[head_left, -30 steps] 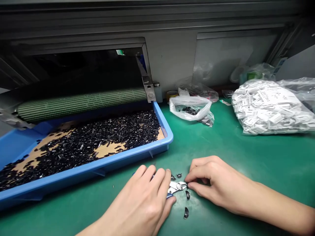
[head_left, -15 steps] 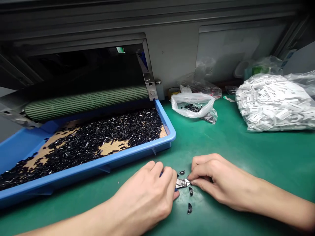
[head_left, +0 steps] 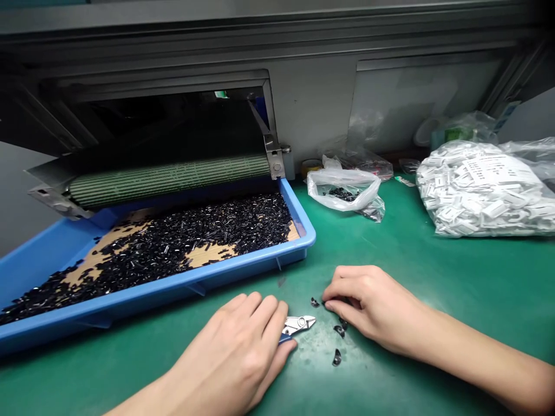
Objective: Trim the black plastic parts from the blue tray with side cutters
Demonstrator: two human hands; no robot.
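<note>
My left hand (head_left: 249, 341) is wrapped round a pair of side cutters (head_left: 300, 323) with blue handles, their silver jaws pointing right. The fingers of my right hand (head_left: 368, 300) are pinched together just right of the jaws, apart from them. A tiny dark bit shows at its fingertips, too small to make out. Beside those fingertips lies a small black curved plastic piece (head_left: 315, 302). Below the right hand rests another black piece (head_left: 339, 331), with a dark piece touching or close to it, partly hidden. Nearer to me is a half-moon black piece (head_left: 337, 357).
A blue tray (head_left: 299, 245) of many small black parts stands at left, under a green conveyor belt (head_left: 173, 180). At the back sit an opened plastic bag (head_left: 318, 193) with black parts and a large clear bag of white parts (head_left: 485, 190) on the green tabletop (head_left: 433, 277).
The cutters have drawn back left, away from my right hand. My right fingers have moved from the jaws toward the upper black piece. A dark piece now shows beneath the right hand.
</note>
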